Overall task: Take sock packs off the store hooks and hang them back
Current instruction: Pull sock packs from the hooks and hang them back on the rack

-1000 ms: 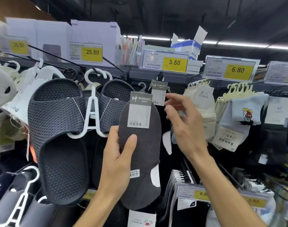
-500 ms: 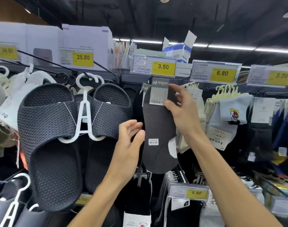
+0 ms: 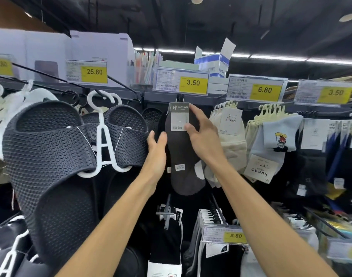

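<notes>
Fingers (image 3: 193, 109), right hand (image 3: 206, 140): curled round the right edge of the sock pack (image 3: 183, 156), thumb pressed on its card.
Fingers, left hand (image 3: 156, 150): straight and together, against the pack's left edge.
Sock pack: dark grey, upright, its top at the hook (image 3: 180, 97) on the rack's top rail (image 3: 213, 96), under the 3.50 price tag (image 3: 181, 82).
Left of it: black slippers (image 3: 51, 146) on a white hanger (image 3: 104, 140).
Right of it: cream socks (image 3: 229, 132).

Tight slot around dark sock pack (image 3: 183, 156): black slippers (image 3: 51, 148) left, cream socks (image 3: 232, 140) right.
</notes>
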